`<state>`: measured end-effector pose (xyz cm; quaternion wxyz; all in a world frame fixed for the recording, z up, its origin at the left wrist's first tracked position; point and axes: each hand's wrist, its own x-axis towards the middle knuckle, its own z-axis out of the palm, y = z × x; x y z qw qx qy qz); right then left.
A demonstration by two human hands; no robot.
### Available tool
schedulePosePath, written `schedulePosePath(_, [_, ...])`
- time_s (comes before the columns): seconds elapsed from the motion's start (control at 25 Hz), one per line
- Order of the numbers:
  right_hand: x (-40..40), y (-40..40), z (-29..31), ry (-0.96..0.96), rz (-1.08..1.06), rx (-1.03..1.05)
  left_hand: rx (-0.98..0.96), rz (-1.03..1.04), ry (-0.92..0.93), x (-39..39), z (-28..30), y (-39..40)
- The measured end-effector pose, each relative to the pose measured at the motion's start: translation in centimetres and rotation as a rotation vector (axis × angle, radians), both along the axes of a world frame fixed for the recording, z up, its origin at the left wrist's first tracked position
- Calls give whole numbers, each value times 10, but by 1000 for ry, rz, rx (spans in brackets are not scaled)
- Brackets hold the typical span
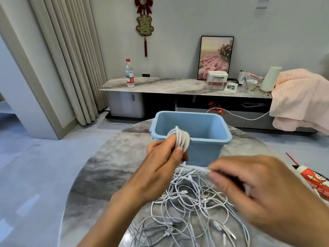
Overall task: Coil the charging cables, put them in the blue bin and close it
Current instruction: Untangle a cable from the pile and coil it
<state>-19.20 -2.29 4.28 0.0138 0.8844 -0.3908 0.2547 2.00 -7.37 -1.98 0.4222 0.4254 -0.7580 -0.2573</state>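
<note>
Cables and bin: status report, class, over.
Left grip holds coil. Right grip pinches its tail. Bin open, empty. Loose cables remain.

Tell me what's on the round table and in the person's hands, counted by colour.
White: 2, the cable coil gripped by the left hand, whose loose end the right hand pinches, and the tangled cable pile (single cables cannot be counted).
Blue: 1, the open bin.
Red and white: 1, the packet at the table's right edge.
Total: 4
</note>
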Motion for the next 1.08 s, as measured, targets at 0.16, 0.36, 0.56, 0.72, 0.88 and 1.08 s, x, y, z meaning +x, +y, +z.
schedulePosePath(0.16, [-28,-19,3,-180,-57,-178,147,-295,122,-12,12,12])
schedulePosePath(0.36, [-32,-50,-29,-478,-8,-22,330,-455,372,-26,12,19])
schedulePosePath(0.56, [7,-53,-74,-731,-66,277,465,-590,845,-31,10,23])
schedulePosePath(0.72, [39,-35,-88,-652,-71,453,468,-355,1128,-29,8,12])
schedulePosePath(0.88, [52,-11,-76,-428,-128,587,271,-48,854,-25,6,4])
schedulePosePath(1.08, [42,4,-29,-54,-226,263,117,-14,349,-18,3,7])
